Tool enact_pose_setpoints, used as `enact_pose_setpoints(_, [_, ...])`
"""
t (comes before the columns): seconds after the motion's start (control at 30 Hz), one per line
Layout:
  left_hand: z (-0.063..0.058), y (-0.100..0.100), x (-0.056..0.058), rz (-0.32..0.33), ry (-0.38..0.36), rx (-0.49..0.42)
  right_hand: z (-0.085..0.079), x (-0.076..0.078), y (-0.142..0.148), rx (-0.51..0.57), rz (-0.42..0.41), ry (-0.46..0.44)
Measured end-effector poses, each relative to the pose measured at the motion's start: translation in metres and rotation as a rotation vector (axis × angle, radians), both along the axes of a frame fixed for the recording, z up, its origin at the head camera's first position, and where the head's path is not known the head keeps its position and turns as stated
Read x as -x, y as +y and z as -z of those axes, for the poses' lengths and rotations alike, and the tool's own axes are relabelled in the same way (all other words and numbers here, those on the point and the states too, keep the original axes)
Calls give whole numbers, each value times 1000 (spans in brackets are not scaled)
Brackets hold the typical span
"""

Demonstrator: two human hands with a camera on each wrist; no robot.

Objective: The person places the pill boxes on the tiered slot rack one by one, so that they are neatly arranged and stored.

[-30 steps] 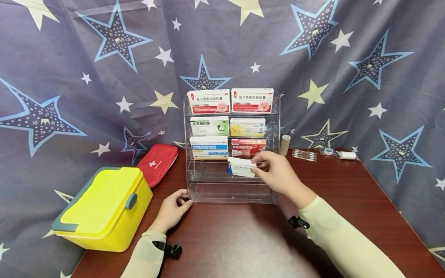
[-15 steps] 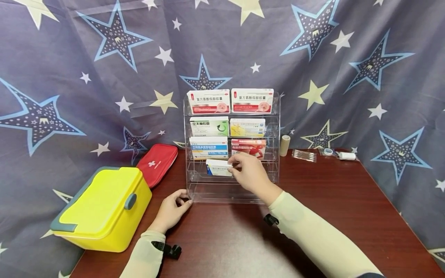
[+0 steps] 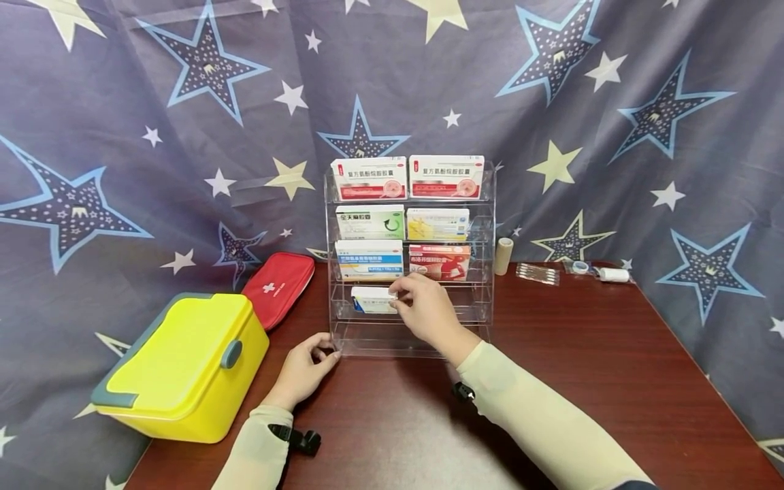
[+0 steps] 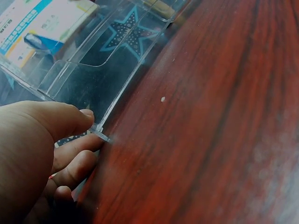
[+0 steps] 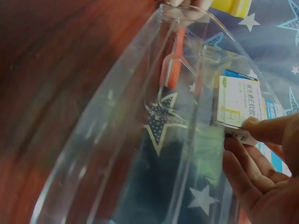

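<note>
A clear tiered display rack [image 3: 410,348] stands on the table with medicine boxes on its upper tiers. My right hand [image 3: 429,313] pinches the right end of a small white medicine box [image 3: 371,300] at the left part of the fourth tier down. In the right wrist view, thumb and fingers grip that medicine box [image 5: 236,100] by its end, its blue end pointing away from the hand. At the rack's lower left corner is my left hand [image 3: 303,367]. The left wrist view has its thumb [image 4: 70,119] on the clear side edge, with the other fingers behind it.
A yellow lidded box [image 3: 190,367] and a red first-aid pouch [image 3: 278,289] are at the left. Toward the back right lie a tan roll [image 3: 503,256], a packet of cotton swabs [image 3: 537,273] and a white roll [image 3: 614,274]. A star-patterned curtain [image 3: 392,68] hangs behind.
My right hand has carried the white medicine box leftward along the fourth tier, from under the red box to below the blue-and-white one, then slightly lower. The left hand stays at the rack's corner.
</note>
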State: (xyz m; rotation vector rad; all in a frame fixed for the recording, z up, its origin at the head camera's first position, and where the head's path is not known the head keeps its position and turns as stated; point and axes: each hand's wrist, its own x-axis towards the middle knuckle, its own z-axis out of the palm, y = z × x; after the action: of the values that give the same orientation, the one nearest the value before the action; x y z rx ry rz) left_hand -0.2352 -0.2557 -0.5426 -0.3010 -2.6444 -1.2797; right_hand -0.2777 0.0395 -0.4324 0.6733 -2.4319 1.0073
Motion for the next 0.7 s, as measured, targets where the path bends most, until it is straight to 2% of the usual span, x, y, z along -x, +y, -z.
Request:
enact_pose_setpoints(0.2, [1,0,0,0,20,9,9,1,-8,-2,7,-26])
enact_pose_setpoints(0.53, [-3,2,3,2,-5,4,11,3,-12,15,19,-22])
enact_pose_setpoints(0.7, [0,1,2,-4,-15,1,14,3,-14,8,17,-11])
